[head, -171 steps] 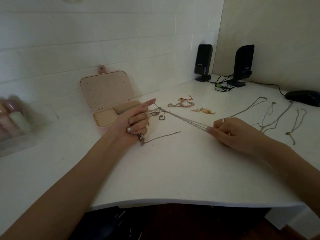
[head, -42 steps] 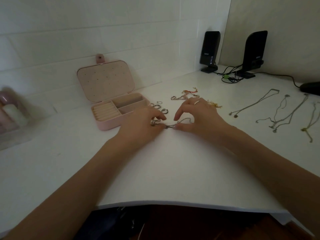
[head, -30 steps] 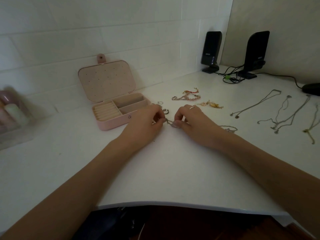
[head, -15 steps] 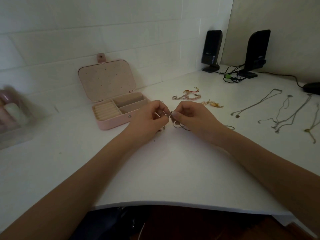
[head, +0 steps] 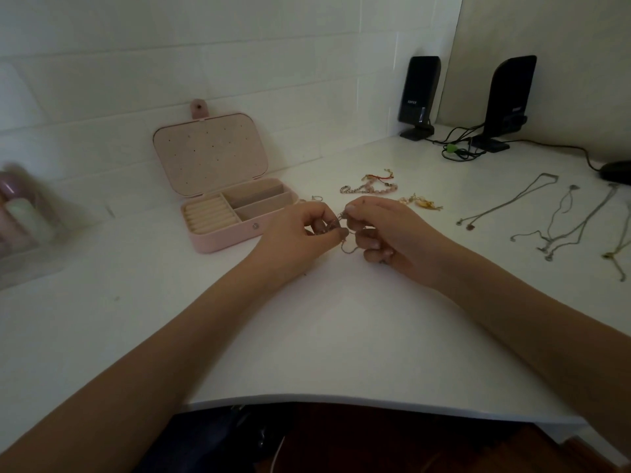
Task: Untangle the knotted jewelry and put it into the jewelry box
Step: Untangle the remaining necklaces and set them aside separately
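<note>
Smooth matt white table (head: 307, 343), metal chains (head: 563, 216)

Dim, soft light; left edge blurred, corners warped.

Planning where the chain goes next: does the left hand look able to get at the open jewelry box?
Probably yes: the jewelry box lies open just beside the left hand, nothing between, though it pinches the chain.

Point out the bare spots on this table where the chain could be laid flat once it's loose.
Free: the wide strip between both forearms and the table's front edge, and the stretch left of the jewelry box. Crowded: behind the left hand and right hand, holding the tangled chain, lie bracelets; necklaces fill the right side.
</note>
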`<action>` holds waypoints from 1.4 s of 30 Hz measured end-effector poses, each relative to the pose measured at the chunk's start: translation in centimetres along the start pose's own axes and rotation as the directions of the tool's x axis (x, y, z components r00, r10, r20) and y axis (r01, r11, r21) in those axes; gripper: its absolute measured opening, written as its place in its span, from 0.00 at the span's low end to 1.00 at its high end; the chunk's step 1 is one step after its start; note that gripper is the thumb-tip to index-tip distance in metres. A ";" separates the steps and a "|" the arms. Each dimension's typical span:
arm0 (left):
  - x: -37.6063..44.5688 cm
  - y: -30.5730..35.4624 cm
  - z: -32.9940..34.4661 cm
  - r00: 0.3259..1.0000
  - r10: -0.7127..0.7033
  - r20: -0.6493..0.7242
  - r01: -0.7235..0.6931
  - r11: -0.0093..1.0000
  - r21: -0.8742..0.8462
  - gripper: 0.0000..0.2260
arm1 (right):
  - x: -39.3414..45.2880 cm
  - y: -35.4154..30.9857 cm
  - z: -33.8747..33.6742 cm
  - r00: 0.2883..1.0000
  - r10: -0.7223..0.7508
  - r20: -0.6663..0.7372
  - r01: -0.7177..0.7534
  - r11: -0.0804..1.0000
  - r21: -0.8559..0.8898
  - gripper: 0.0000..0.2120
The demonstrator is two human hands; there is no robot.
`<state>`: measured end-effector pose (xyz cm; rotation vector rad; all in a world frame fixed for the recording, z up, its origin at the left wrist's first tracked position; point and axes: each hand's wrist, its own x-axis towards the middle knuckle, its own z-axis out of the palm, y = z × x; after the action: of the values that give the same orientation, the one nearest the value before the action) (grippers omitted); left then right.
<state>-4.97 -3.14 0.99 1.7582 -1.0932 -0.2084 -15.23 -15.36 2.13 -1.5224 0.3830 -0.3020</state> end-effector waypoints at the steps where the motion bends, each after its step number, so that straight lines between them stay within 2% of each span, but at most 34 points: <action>1: 0.0 0.0 0.0 1.000 0.003 0.018 -0.003 1.000 0.016 0.10 | -0.1 -0.1 -0.1 1.000 0.013 -0.008 -0.013 1.000 0.007 0.07; 5: 0.0 0.1 -0.3 0.998 -0.026 0.050 0.023 0.998 0.052 0.09 | -0.1 -0.5 -0.4 0.999 0.044 -0.015 -0.043 0.996 0.082 0.12; 9: -0.2 0.5 -0.3 0.995 -0.071 0.072 0.068 0.997 0.041 0.10 | -0.2 -0.6 -0.5 0.997 0.075 0.006 -0.075 0.988 0.132 0.11; 16: -0.5 1.7 -0.7 0.980 -0.134 0.148 0.153 0.980 -0.125 0.02 | -0.4 -0.9 -0.7 0.997 0.076 0.009 -0.076 0.987 0.139 0.10; 23: -0.3 1.8 -1.1 0.973 -0.174 0.153 0.201 0.962 -0.185 0.09 | -0.3 -0.9 -1.0 0.999 0.029 0.028 -0.032 0.995 0.091 0.09; 32: -0.2 1.5 -0.9 0.978 -0.170 0.118 0.191 0.960 -0.202 0.08 | -0.7 -1.1 -1.2 0.998 -0.042 0.055 0.044 0.999 -0.028 0.07; 38: -0.3 1.3 -0.9 0.990 -0.119 0.075 0.132 0.969 -0.210 0.09 | -1.0 -1.0 -1.1 0.991 -0.129 0.028 0.132 0.944 -0.303 0.05; 42: -0.2 1.3 -0.9 0.998 -0.067 0.014 0.068 0.985 -0.159 0.13 | -0.6 -0.9 -1.4 0.982 -0.186 -0.003 0.173 0.919 -0.355 0.06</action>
<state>-5.31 -2.45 2.38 1.6535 -0.9959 -0.3367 -16.35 -16.36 3.05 -1.9150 0.3390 -0.4233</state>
